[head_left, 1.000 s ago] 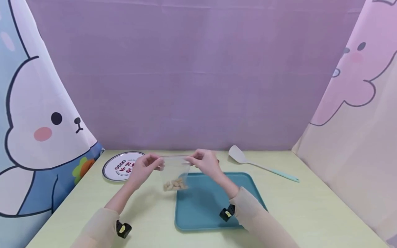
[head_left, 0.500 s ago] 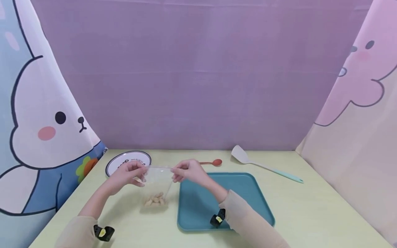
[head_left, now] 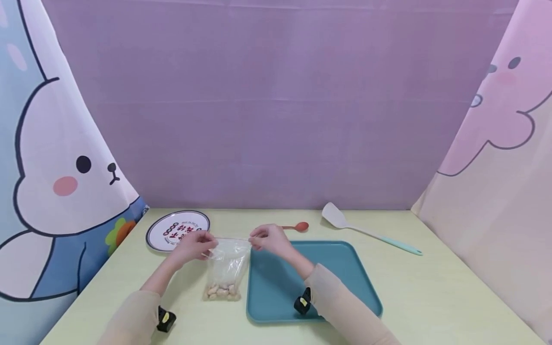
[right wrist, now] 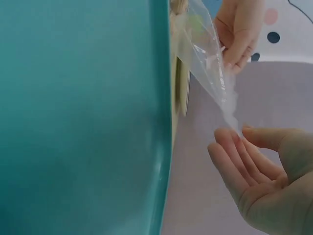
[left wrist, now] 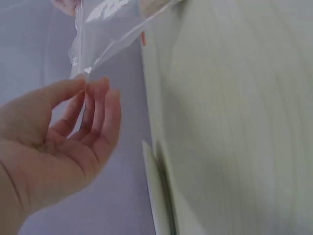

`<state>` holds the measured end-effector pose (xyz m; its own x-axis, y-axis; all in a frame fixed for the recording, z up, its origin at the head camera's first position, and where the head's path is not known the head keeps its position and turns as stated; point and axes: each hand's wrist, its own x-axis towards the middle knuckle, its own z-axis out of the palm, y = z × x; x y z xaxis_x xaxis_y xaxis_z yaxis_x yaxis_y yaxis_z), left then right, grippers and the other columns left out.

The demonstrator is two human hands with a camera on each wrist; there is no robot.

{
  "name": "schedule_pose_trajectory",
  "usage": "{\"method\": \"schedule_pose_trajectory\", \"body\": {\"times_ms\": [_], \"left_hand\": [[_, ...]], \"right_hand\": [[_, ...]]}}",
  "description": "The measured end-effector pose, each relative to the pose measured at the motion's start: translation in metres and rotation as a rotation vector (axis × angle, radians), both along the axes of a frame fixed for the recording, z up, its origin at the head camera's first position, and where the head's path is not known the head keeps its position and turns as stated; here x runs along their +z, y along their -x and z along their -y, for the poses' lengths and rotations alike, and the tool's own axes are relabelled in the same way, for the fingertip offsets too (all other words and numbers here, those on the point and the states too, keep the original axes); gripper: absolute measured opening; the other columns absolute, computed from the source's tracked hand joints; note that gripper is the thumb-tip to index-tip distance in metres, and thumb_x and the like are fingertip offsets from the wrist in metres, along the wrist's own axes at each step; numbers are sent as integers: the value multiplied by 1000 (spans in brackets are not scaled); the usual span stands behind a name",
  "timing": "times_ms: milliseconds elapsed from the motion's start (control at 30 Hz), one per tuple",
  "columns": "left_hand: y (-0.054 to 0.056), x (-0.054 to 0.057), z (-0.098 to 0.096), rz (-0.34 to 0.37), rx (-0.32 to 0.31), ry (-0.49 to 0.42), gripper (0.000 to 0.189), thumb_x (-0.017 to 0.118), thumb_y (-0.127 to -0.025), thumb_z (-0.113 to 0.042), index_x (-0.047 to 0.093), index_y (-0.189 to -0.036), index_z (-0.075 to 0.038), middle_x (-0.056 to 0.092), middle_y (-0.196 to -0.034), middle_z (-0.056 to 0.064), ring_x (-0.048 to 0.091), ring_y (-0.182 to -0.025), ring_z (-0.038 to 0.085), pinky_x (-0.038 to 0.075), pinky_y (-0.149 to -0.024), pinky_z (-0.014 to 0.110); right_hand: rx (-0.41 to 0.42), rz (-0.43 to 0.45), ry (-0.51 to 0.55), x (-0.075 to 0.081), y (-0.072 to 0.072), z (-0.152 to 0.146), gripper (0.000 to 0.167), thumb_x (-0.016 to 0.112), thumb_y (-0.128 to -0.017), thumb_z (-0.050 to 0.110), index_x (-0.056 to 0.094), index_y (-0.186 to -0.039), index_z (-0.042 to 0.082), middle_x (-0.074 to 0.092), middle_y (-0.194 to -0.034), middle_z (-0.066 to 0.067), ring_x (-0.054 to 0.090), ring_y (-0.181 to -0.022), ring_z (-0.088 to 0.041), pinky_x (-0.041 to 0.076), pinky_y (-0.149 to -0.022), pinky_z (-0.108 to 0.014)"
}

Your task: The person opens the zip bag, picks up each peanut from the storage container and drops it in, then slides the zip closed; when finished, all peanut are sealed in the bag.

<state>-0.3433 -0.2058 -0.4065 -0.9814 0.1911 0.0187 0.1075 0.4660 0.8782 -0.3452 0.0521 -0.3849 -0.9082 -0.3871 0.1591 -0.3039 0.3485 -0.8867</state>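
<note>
A clear plastic bag [head_left: 230,261] hangs between both hands, left of the blue-green tray [head_left: 315,282]. Pale, nut-like pieces [head_left: 222,291] lie at its bottom, at or just above the table; contact is hard to tell. My left hand [head_left: 192,248] pinches the bag's upper left corner between thumb and fingertips, as the left wrist view shows closely. The upper right corner is pinched by my right hand [head_left: 271,241], over the tray's far left corner. In the right wrist view the bag's top edge [right wrist: 222,83] stretches from one hand to the other.
Behind the left hand lies a white plate [head_left: 172,227] with a dark rim and red lettering. A red spoon [head_left: 301,226] rests beyond the tray. Farther right is a spatula [head_left: 336,216] with a mint handle. A purple curtain [head_left: 276,105] closes off the back.
The bag has come lower and nearer, away from the tray, then slightly right in the last half second. Both hands keep their pinch on its top corners. The red spoon is more exposed.
</note>
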Motion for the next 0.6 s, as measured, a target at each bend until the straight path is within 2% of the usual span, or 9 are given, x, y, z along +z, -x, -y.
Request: {"method": "schedule_pose_trajectory", "body": {"times_ms": [100,233,400,500,600], "left_hand": [[3,-2,-4,13,50,83,20,64,-87,-13,61,-98,3,64,-83,8,60,-67,15,57,-62,30],[5,-7,-3,27,80,180,22,67,-82,-10,61,-97,5,63,-72,8,58,-58,14,54,-55,27],[5,-10,2,65,106,199,39,70,-79,-10,55,-109,11,63,-74,12,59,-54,14,55,-53,28],[3,-9,5,39,117,197,41,69,-81,-12,55,-111,12,63,-80,14,59,-57,14,55,-54,29],[1,-4,7,-54,109,219,33,66,-86,-16,59,-105,9,64,-85,16,61,-62,15,55,-57,28]], "right_hand": [[-16,-19,1,-3,3,-7,21,65,-88,12,66,-101,-4,68,-89,-18,66,-84,-41,57,-73,-44],[-40,-35,-21,-4,4,-16,20,66,-87,14,68,-100,-2,69,-89,-16,66,-85,-38,58,-74,-41],[-58,-92,-76,-1,4,-33,20,64,-88,15,68,-101,0,70,-90,-13,68,-81,-32,58,-71,-37],[-71,-133,-95,4,4,-45,20,63,-89,15,68,-102,0,70,-88,-14,68,-78,-28,57,-69,-38],[-79,-180,-101,9,7,-60,20,62,-90,15,68,-101,-1,70,-87,-17,67,-77,-28,57,-66,-35]]}}
